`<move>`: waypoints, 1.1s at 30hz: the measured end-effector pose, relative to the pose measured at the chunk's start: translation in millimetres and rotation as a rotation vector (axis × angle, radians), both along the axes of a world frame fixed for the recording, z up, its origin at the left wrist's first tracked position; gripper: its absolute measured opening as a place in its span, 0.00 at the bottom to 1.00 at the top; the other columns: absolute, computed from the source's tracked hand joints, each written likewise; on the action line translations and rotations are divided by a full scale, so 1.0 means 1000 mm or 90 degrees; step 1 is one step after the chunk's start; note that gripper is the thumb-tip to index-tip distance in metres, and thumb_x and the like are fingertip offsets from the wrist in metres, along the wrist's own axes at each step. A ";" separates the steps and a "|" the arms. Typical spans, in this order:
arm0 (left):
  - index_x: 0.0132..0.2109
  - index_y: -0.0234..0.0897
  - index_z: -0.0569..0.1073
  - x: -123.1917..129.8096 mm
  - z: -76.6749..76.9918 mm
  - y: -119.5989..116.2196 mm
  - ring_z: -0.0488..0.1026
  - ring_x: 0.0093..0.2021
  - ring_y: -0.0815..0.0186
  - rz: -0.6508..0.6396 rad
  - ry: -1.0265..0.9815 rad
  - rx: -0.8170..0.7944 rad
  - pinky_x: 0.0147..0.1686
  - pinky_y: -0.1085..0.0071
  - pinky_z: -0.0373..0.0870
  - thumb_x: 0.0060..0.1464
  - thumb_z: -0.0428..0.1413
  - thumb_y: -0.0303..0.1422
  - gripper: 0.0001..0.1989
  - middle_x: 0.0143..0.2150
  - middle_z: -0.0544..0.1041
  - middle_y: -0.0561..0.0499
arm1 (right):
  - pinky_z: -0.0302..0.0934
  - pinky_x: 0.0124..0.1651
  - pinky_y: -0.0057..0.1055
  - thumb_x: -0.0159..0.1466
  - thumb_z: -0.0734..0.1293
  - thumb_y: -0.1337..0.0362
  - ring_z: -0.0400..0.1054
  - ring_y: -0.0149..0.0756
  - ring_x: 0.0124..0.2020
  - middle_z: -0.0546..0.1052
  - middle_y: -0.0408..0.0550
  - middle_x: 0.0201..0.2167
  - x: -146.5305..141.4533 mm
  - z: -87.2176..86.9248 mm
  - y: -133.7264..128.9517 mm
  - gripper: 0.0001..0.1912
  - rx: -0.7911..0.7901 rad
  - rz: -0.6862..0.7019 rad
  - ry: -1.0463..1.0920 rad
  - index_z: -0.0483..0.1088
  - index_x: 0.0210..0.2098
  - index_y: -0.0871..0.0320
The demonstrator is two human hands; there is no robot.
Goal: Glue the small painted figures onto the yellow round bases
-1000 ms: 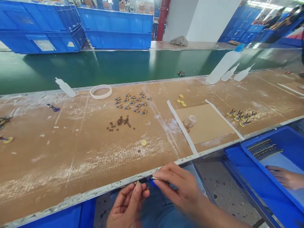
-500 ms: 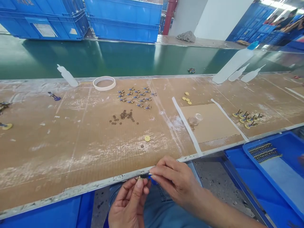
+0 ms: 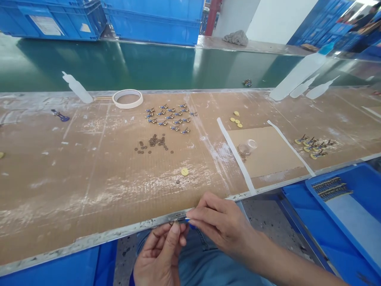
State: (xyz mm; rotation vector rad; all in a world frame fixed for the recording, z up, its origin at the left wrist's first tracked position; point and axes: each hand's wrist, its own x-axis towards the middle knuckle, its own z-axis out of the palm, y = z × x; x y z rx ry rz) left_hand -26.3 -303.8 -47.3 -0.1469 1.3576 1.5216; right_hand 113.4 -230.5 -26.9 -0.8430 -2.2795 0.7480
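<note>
Right hand [image 3: 222, 222] pinches small blue part [image 3: 190, 224] at its 9 o'clock; left hand [image 3: 162, 254] pinches it from 6 o'clock, touching, at bench [image 3: 89, 190] edge.

Factory assembly line: green conveyor belt [image 3: 149, 65], stacked blue crates [image 3: 154, 20], workbench [image 3: 89, 178].
</note>
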 end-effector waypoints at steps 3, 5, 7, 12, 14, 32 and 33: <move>0.25 0.33 0.78 -0.001 -0.001 0.000 0.78 0.26 0.64 -0.005 0.001 -0.009 0.33 0.73 0.78 0.24 0.76 0.31 0.18 0.25 0.79 0.45 | 0.56 0.27 0.24 0.68 0.63 0.68 0.63 0.27 0.27 0.68 0.45 0.28 -0.001 0.004 0.000 0.08 0.001 -0.002 -0.016 0.74 0.40 0.60; 0.26 0.33 0.78 -0.001 -0.001 -0.001 0.78 0.27 0.63 -0.012 -0.001 -0.015 0.34 0.71 0.78 0.25 0.75 0.31 0.18 0.24 0.79 0.45 | 0.55 0.25 0.24 0.68 0.62 0.69 0.62 0.27 0.25 0.67 0.44 0.27 -0.002 0.008 -0.001 0.09 0.007 -0.001 -0.028 0.75 0.39 0.61; 0.26 0.33 0.78 -0.001 0.000 -0.002 0.77 0.26 0.64 -0.016 -0.002 -0.022 0.35 0.70 0.78 0.25 0.75 0.31 0.18 0.23 0.78 0.45 | 0.54 0.24 0.25 0.68 0.61 0.70 0.60 0.27 0.24 0.67 0.44 0.25 -0.002 0.011 -0.001 0.10 0.026 0.009 -0.039 0.75 0.38 0.62; 0.25 0.33 0.78 -0.003 0.000 0.000 0.77 0.25 0.63 0.010 -0.011 -0.048 0.30 0.73 0.78 0.19 0.76 0.30 0.20 0.24 0.79 0.43 | 0.55 0.26 0.24 0.69 0.61 0.72 0.59 0.26 0.24 0.68 0.43 0.24 -0.002 0.010 -0.001 0.09 0.096 0.034 -0.041 0.72 0.35 0.62; 0.24 0.33 0.77 -0.003 0.001 0.001 0.77 0.25 0.63 0.022 -0.011 -0.063 0.29 0.73 0.78 0.16 0.76 0.29 0.21 0.24 0.79 0.44 | 0.55 0.26 0.25 0.69 0.60 0.71 0.58 0.27 0.24 0.69 0.42 0.24 -0.002 0.008 -0.001 0.09 0.117 0.036 -0.039 0.71 0.35 0.62; 0.23 0.32 0.78 -0.012 -0.001 0.000 0.77 0.25 0.63 -0.025 -0.052 -0.064 0.34 0.68 0.80 0.15 0.77 0.29 0.22 0.23 0.79 0.43 | 0.52 0.22 0.29 0.69 0.59 0.71 0.57 0.29 0.23 0.65 0.42 0.24 0.005 0.011 0.004 0.10 0.159 0.058 -0.097 0.72 0.35 0.63; 0.23 0.33 0.77 -0.013 -0.001 -0.001 0.77 0.25 0.63 -0.035 -0.054 -0.055 0.36 0.65 0.80 0.17 0.77 0.29 0.21 0.22 0.78 0.44 | 0.52 0.23 0.28 0.68 0.60 0.71 0.58 0.28 0.23 0.66 0.43 0.25 0.007 0.012 0.006 0.09 0.113 0.027 -0.076 0.72 0.35 0.62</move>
